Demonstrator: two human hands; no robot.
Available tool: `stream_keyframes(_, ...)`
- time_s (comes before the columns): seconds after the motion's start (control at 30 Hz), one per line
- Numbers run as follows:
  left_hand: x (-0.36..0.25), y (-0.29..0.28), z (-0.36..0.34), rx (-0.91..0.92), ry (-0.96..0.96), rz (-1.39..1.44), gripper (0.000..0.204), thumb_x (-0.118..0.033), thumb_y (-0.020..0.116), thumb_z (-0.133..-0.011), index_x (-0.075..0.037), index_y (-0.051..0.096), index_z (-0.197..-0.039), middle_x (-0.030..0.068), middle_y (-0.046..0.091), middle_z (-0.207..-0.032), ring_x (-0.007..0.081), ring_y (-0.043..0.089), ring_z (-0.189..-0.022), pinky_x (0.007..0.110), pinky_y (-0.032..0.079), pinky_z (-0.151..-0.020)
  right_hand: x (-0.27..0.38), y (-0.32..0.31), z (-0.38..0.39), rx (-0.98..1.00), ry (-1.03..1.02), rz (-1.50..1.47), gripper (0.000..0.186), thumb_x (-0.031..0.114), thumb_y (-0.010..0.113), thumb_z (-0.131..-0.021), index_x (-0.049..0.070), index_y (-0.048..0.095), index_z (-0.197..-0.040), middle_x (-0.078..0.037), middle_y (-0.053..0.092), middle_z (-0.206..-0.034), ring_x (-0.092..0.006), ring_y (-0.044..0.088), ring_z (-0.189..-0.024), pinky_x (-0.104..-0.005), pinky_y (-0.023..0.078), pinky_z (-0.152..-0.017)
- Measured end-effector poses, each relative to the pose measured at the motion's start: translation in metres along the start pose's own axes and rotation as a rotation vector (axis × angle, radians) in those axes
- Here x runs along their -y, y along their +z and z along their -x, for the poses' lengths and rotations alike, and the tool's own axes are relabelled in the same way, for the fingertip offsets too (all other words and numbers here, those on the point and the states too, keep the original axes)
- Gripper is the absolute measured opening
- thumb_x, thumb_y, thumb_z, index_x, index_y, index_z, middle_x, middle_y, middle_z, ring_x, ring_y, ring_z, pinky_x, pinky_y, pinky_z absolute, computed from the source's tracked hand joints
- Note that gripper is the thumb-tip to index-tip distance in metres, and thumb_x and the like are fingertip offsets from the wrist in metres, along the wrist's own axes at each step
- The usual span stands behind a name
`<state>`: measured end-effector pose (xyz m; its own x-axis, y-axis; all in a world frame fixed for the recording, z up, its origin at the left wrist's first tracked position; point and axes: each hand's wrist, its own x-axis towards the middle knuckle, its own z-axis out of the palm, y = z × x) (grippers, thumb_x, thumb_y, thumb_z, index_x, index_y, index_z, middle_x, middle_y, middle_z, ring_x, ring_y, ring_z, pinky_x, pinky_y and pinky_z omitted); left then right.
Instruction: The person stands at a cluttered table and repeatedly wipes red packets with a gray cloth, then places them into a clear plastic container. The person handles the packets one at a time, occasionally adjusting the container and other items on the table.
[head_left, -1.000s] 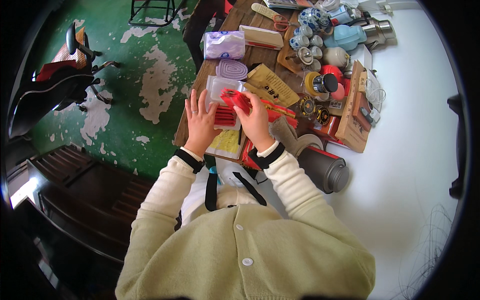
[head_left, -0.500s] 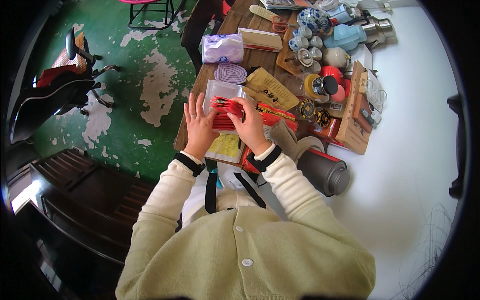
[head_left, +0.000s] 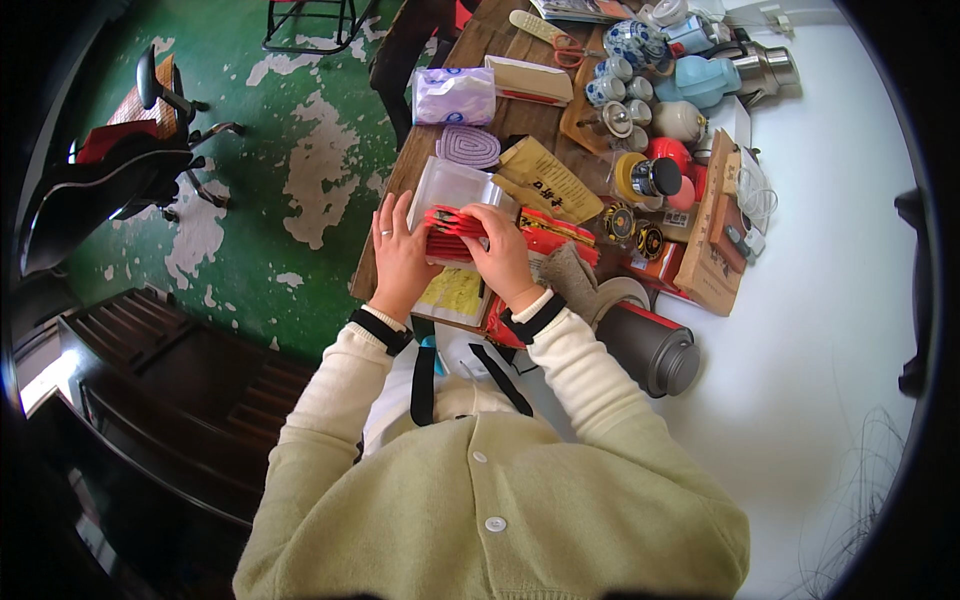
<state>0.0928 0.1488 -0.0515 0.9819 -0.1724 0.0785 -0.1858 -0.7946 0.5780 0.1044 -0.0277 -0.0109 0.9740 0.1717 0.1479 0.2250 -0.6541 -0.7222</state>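
A clear plastic container (head_left: 451,181) sits near the front of the table, with red packets (head_left: 449,246) inside. My right hand (head_left: 498,257) pinches a small stack of red packets (head_left: 449,219) at their top. My left hand (head_left: 398,260) is at the container's left side, fingers extended and slightly apart, thumb by the packets. A lilac coiled mat (head_left: 468,145) and a brown paper pouch (head_left: 548,180) lie just behind and to the right. Below the container is a yellow-topped item (head_left: 448,293), partly hidden.
On the wooden table (head_left: 384,227) are a tissue pack (head_left: 453,96), teapot (head_left: 635,45), several cups, jars (head_left: 650,177), a cardboard box (head_left: 704,260) and a grey thermos (head_left: 648,345). An office chair (head_left: 105,190) and dark wooden bench (head_left: 160,390) stand left; a white wall runs along the right.
My right hand has lowered the red packets from over the upper part of the container onto those inside. My left hand has shifted slightly downward beside it.
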Motion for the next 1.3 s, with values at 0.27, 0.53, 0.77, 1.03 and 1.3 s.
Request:
stream_keyframes(0.27, 0.003, 0.000, 0.009, 0.057, -0.098, 0.235, 0.080, -0.013, 0.089, -0.063, -0.009, 0.054, -0.134, 0.0167, 0.045, -0.147, 0.0373, 0.054, -0.127, 0.043, 0.050, -0.100, -0.006, 0.000, -0.001, -0.014, -0.075, 0.141, 0.038, 0.003, 0.071, -0.080, 0.009, 0.063, -0.117, -0.011, 0.067, -0.115, -0.0337, 0.063, -0.106, -0.0430, 0.051, -0.089)
stream_keyframes(0.53, -0.005, -0.010, 0.012, -0.087, -0.074, 0.383, 0.074, -0.022, 0.091, -0.069, -0.009, 0.055, -0.132, 0.0158, 0.051, -0.140, 0.0376, 0.056, -0.123, 0.041, 0.050, -0.099, -0.007, 0.002, -0.003, 0.000, -0.060, 0.176, 0.040, 0.003, 0.072, -0.079, 0.009, 0.065, -0.118, -0.010, 0.067, -0.115, -0.0333, 0.063, -0.106, -0.0424, 0.051, -0.092)
stream_keyframes(0.77, -0.003, -0.021, -0.009, -0.218, 0.061, 0.258, 0.033, -0.008, 0.084, -0.073, -0.010, 0.073, -0.104, 0.0092, 0.062, -0.114, 0.0297, 0.059, -0.102, 0.040, 0.051, -0.088, -0.011, 0.004, -0.005, 0.010, -0.072, 0.191, 0.042, 0.001, 0.073, -0.078, 0.009, 0.066, -0.118, -0.011, 0.067, -0.115, -0.0338, 0.063, -0.106, -0.0426, 0.051, -0.091)
stream_keyframes(1.03, -0.005, -0.024, -0.024, -0.192, 0.170, 0.308, 0.019, -0.003, 0.078, -0.075, -0.006, 0.074, -0.094, 0.0071, 0.068, -0.095, 0.0285, 0.065, -0.088, 0.037, 0.054, -0.077, -0.010, 0.004, -0.004, 0.007, -0.058, 0.182, 0.044, 0.001, 0.073, -0.075, 0.010, 0.066, -0.117, -0.008, 0.067, -0.114, -0.0314, 0.063, -0.104, -0.0429, 0.050, -0.090)
stream_keyframes(1.3, 0.001, -0.022, -0.027, -0.124, 0.125, 0.325, 0.010, -0.005, 0.071, -0.082, -0.007, 0.072, -0.092, 0.0074, 0.068, -0.089, 0.0293, 0.067, -0.083, 0.038, 0.054, -0.075, -0.012, -0.002, -0.006, 0.057, -0.019, 0.088, 0.048, 0.003, 0.077, -0.075, 0.008, 0.065, -0.121, -0.010, 0.067, -0.119, -0.0324, 0.063, -0.109, -0.0406, 0.052, -0.093)
